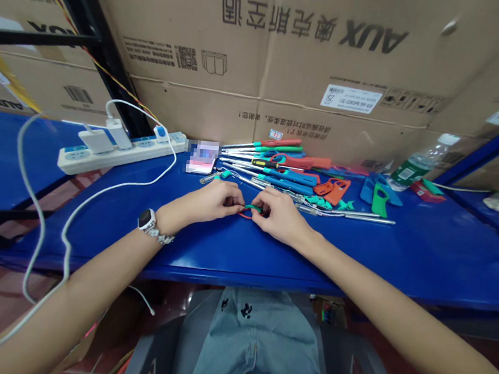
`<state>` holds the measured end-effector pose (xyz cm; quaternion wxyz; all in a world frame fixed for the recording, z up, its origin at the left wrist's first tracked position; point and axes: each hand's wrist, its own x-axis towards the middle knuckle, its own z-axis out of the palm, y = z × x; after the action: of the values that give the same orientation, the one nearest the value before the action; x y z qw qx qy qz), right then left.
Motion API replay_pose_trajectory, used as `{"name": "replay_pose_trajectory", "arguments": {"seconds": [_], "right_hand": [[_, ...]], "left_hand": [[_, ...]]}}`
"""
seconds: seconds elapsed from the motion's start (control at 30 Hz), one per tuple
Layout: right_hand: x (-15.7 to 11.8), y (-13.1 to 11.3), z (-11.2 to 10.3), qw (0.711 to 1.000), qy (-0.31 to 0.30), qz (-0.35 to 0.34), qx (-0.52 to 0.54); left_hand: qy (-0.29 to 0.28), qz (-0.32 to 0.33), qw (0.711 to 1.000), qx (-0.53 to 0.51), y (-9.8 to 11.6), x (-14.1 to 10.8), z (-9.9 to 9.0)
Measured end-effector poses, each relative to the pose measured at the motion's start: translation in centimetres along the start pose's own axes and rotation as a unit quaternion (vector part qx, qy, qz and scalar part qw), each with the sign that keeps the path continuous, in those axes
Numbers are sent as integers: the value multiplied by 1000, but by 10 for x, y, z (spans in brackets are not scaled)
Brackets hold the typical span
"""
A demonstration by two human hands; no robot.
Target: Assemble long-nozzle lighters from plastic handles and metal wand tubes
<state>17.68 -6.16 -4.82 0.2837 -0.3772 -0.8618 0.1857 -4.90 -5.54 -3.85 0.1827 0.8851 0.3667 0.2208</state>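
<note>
So both hands are close together near the centre of the frame, just above the blue tabletop (225,258). Between them is the small green and red piece (254,208), and it's pretty well covered by fingers. Left hand (221,201) has thumb and fingers pinched together at its left end, right hand (276,213) has curled fingers and thumb closed on the right end. Its long axis looks to run roughly left to right across the frame, green part above and a thin red curve dipping below, though it's tiny and half hidden, so I can't tell which end is the front.

Behind the hands, center to right of the frame, there's a spread of long metal-stemmed tools (273,164) with red, green and blue handles, most of the upper ones with stems pointing left. An orange cutout piece (332,190) sits by the handles, and a green cutout piece (380,199) is further right, near a clear bottle (414,167) leaning to the upper right. Phone (201,162) is just left of the stems, white power strip (136,151) left of that, and a big cardboard box (270,59) fills the top.
</note>
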Motion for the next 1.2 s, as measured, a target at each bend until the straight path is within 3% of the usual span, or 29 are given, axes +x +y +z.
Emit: {"name": "replay_pose_trajectory", "arguments": {"seconds": [0.27,0.53,0.87,1.2], "right_hand": [[1,0,-1,1000,-6,7,-21],[1,-1,-2,999,-19,6,-32],[3,-2,-2,997,-29,0,-67],[1,-6,2,997,-15,8,-74]], "left_hand": [[2,19,999,50,-1,0,1],[-15,13,999,41,0,-1,-3],[6,18,999,51,6,-1,1],[24,-80,996,-33,13,5,19]]}}
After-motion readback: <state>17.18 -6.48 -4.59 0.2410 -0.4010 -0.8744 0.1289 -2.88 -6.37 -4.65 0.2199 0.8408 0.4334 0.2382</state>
